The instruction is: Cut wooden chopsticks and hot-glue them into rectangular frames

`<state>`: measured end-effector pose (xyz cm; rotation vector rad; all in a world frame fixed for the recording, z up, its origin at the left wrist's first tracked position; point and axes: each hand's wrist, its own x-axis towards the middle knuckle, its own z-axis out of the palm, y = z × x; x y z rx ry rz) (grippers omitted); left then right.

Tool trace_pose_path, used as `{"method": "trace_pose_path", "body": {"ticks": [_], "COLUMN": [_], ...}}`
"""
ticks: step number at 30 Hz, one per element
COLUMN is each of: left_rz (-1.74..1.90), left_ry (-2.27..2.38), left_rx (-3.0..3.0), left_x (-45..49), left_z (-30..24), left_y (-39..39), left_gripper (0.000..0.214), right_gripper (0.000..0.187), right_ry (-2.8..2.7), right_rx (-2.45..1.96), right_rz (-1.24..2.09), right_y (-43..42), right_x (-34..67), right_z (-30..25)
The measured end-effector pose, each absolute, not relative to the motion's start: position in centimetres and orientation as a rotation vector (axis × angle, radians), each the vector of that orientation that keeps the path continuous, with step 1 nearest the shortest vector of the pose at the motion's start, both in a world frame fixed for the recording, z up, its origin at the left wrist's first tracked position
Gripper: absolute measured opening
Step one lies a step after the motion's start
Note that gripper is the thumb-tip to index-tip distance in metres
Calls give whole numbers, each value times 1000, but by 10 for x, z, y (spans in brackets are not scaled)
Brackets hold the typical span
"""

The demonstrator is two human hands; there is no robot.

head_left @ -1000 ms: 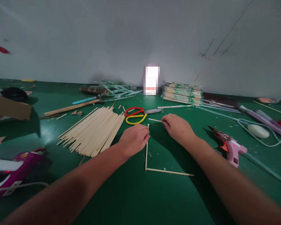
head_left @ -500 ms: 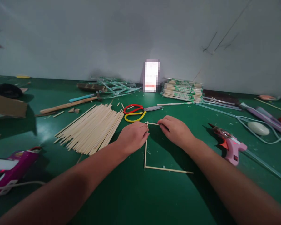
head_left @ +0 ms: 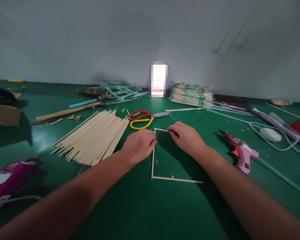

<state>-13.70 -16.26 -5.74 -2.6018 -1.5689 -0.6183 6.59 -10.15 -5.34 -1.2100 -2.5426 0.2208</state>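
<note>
My left hand point(head_left: 138, 145) rests curled on the green table point(head_left: 145, 206), fingers pinched on the upright stick point(head_left: 152, 163) of a stick frame. My right hand point(head_left: 186, 136) is closed on a short top stick point(head_left: 160, 129) whose left end meets the top of the upright stick. A bottom stick point(head_left: 177, 180) runs right from the upright stick's lower end.
A pile of bare sticks point(head_left: 93, 136) lies to the left. Red and yellow handled scissors point(head_left: 142, 120) sit just beyond my hands. A pink glue gun point(head_left: 241, 150) lies at the right, a purple one point(head_left: 7, 181) at the left. Wrapped chopstick packs point(head_left: 192, 97) stand by the wall.
My right hand brought the short stick left until its end met the top of the upright stick. My left hand stayed on the upright stick. The view shifted slightly.
</note>
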Motion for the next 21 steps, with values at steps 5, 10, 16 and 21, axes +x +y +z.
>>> {"method": "trace_pose_path", "body": {"ticks": [5,10,16,21], "left_rz": [-640,-651,-646,-645], "left_ry": [-1560,-1557,-1568,-1570], "left_rx": [-2594,-2594,-2603,-2609], "left_x": [-138,-138,-137,-136], "left_z": [-59,-60,-58,-57], "left_y": [-163,-162,-163,-164], "left_gripper": [15,17,17,17], "right_gripper": [20,18,21,22], "right_ry": [-2483,-2365,-2415,-2409], "right_rx": [-1203,-1221,-1185,-1173], "right_rz": [317,471,398,358], "right_y": [-101,-98,-97,-100], "right_x": [71,74,71,69], "right_z": [-54,-57,-58,-60]}}
